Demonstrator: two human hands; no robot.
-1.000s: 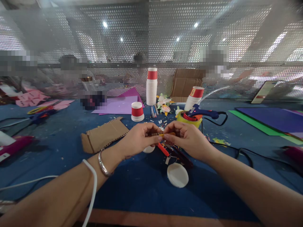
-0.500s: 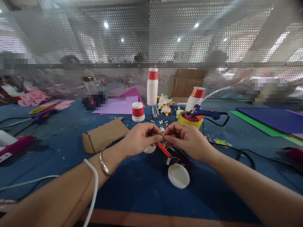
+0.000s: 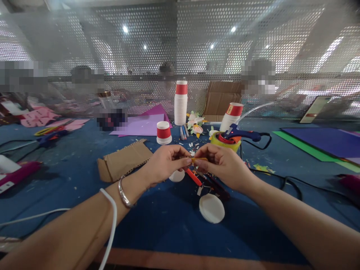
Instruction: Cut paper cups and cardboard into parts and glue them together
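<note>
My left hand [image 3: 165, 165] and right hand [image 3: 222, 165] meet at centre. Both sets of fingers are in a pinch configuration, thumb against forefinger, securing a small yellow-orange piece [image 3: 199, 159] between them. Relative to that piece: the red-banded cup [image 3: 164, 132] is inverted at 11 o'clock; the tall cup stack [image 3: 180, 108] stands upright near 12; the glue gun [image 3: 240, 133] rests on the yellow tape roll [image 3: 225, 141] at 2; the larger white disc [image 3: 212, 208] lies flat at 5; the corrugated cardboard [image 3: 125, 159] lies at 9.
</note>
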